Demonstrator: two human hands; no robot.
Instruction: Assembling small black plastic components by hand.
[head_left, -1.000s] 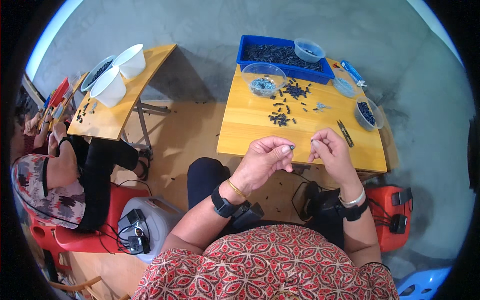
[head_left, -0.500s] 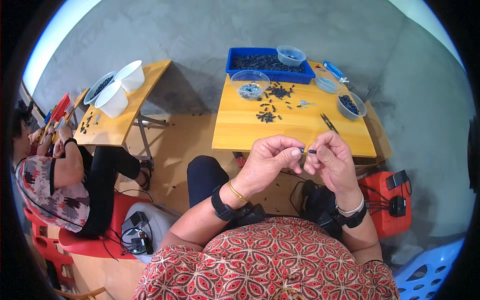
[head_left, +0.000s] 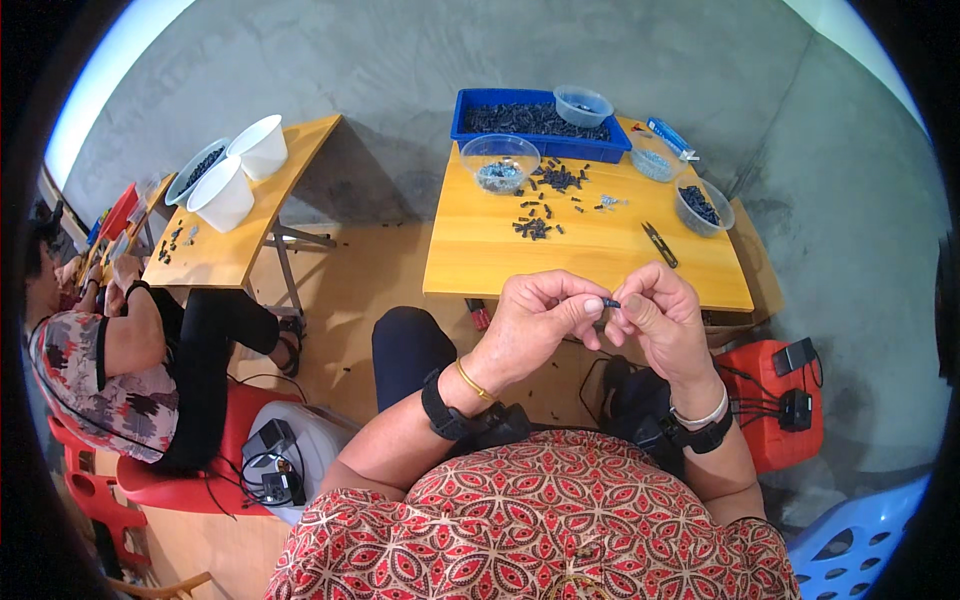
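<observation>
Just short of the tabletop (head_left: 575,272)'s near edge, the left hand (head_left: 550,318) pinches one end of a small dark piece (head_left: 610,302) between thumb and forefinger, while the right hand (head_left: 655,312) closes its fingertips on the other end; a fingertip grip suits so slight a thing, and holding it up brings it into plain sight. Whether anything else is tucked in the fingers cannot be told. Toward the tabletop's right side lie dark snips (head_left: 660,245), probably there for an easy reach. Loose dark pieces (head_left: 535,229) are heaped left of the tabletop's middle, seemingly spread out for simple picking. A clear tub (head_left: 720,225) at the tabletop's right edge contains more dark pieces, and a clear bowl (head_left: 500,152) toward its left edge contains shiny bits, likely to keep kinds apart. Along the tabletop's far edge, a blue tray (head_left: 590,152) carries the bulk, perhaps set back as stock, with a small bowl (head_left: 583,95) resting on it.
</observation>
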